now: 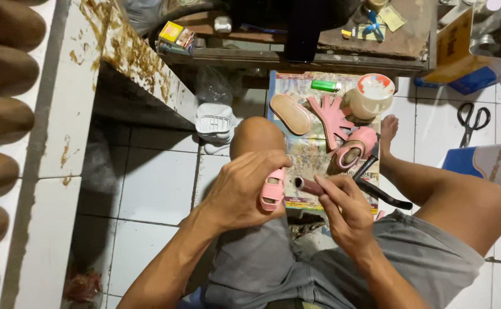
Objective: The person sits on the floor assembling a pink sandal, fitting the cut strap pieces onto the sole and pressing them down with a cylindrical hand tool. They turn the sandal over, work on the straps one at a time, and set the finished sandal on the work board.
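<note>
My left hand (240,191) grips a small pink shoe part (272,190) above my left knee. My right hand (345,209) holds a brown wooden tool handle (308,185), its end close to the pink piece. On a printed sheet (307,153) on the floor ahead lie a tan insole (290,114), pink strap pieces (331,117), a pink shoe (354,146) and a black-handled tool (383,194).
A round glue tub (370,94) and a green lighter (325,86) sit on the sheet. Black scissors (472,121) lie on the white tiles at right. A stained white ledge (130,57) and brown shoe lasts (1,91) fill the left. A cluttered low bench (342,48) stands ahead.
</note>
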Tool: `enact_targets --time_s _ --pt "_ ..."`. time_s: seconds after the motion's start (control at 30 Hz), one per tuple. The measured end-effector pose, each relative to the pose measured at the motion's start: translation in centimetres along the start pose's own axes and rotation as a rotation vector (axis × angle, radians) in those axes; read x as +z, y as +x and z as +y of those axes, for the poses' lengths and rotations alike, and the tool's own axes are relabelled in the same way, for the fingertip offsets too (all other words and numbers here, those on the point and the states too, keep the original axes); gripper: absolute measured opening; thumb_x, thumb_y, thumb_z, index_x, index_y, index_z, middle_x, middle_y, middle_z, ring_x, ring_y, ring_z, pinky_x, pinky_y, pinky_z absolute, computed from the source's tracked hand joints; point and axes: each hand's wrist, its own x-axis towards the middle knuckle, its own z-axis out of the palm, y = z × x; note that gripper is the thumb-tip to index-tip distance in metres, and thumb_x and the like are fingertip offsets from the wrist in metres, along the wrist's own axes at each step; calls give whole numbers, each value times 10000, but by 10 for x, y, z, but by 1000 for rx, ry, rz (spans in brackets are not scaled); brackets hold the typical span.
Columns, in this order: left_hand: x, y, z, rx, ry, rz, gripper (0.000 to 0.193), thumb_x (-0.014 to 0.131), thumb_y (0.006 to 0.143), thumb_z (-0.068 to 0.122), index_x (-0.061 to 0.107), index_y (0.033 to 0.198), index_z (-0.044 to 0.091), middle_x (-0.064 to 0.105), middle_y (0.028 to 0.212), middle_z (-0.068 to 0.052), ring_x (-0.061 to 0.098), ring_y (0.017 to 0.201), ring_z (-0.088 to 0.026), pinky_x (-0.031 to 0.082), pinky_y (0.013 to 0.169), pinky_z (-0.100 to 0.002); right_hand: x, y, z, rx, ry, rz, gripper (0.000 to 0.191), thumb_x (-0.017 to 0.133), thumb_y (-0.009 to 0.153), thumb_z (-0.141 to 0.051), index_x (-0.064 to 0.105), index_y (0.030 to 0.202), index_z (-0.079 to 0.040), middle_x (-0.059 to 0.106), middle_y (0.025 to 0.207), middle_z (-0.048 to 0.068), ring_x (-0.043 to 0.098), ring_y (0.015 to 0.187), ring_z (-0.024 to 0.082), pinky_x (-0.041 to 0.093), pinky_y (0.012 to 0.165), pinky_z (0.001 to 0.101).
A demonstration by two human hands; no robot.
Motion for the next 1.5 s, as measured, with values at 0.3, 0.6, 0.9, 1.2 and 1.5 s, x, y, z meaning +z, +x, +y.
enact_targets --time_s 0.3,0.6,0.9,1.2,1.5 --pt "4 9 3 -44 -20 -5 716 896 641 198 533 1248 82 664 1144 -104 678 1046 -342 543 875 -433 4 -17 -11 -116 -206 63 396 730 865 43 678 1254 -8 613 1087 159 644 942 253 531 823 325" --pt "5 14 3 -108 -49 -44 709 898 670 213 540 1271 99 684 1153 -109 696 1029 -341 555 850 -421 14 -9 -1 -168 -116 121 364 704 927 65 653 1283 11 617 1132 139 633 1000 234 528 871 320" --pt "5 14 7 -61 -34 -9 688 864 653 190 548 1254 81 679 1125 -132 681 1020 -371 548 865 -438 22 -19 12 -146 -57 115 377 666 940 91 631 1308 16 615 1134 157 638 1000 261 528 902 321" --pt "16 17 41 189 326 -27 547 747 737 137 585 1249 33 657 1177 -139 655 1112 -334 506 1031 -476 29 -34 21 804 637 330 327 523 1034 -208 632 1299 -49 690 1170 34 631 1077 121 502 918 258" --pt "25 21 73 331 476 -305 560 733 754 344 627 1226 62 635 1118 -124 608 1102 -311 349 1158 -572 54 1 -13 853 1218 172 342 604 987 -128 561 1315 -39 640 1187 80 639 1097 207 527 925 352"
